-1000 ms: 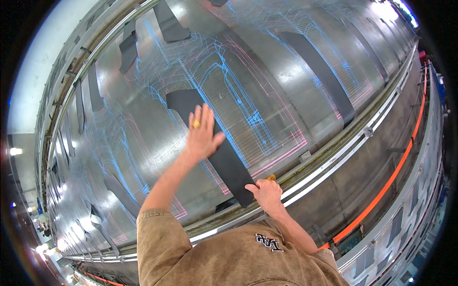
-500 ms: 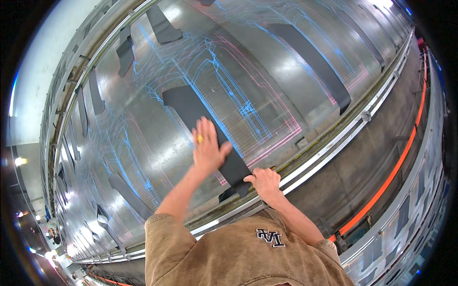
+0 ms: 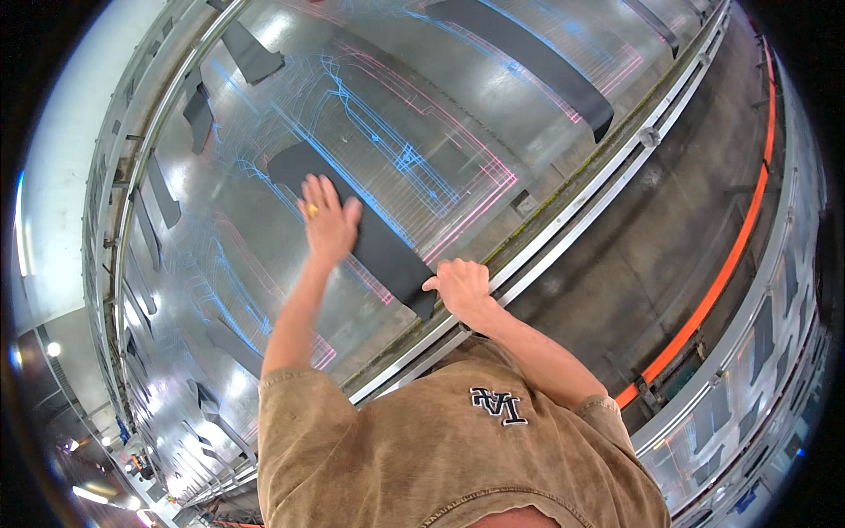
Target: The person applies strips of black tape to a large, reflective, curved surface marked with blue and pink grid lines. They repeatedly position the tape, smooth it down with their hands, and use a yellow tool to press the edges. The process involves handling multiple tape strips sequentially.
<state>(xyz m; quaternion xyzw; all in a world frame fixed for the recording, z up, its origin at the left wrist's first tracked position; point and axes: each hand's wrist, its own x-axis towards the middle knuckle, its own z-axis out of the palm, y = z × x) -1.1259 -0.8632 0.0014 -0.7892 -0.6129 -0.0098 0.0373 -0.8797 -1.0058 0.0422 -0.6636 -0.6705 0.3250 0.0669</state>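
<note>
A long black rubbery strip (image 3: 361, 224) is pressed under the flat, open left hand (image 3: 327, 220); its near end is touched by the loosely curled, empty right hand (image 3: 462, 286).

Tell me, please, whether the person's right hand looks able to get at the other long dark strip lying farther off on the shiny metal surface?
Probably not: the right hand rests at the near rail, and the far dark strip lies well beyond it.

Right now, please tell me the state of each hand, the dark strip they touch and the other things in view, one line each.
Left hand: open, flat, pressing on the strip.
Right hand: fingers curled, at the strip's near end.
Long dark grey flat strip: lying flat on the sheet, under both hands.
Shiny silver metal sheet with blue and pink lines: flat, carrying several dark strips.
Another long dark strip: lying flat, untouched.
</note>
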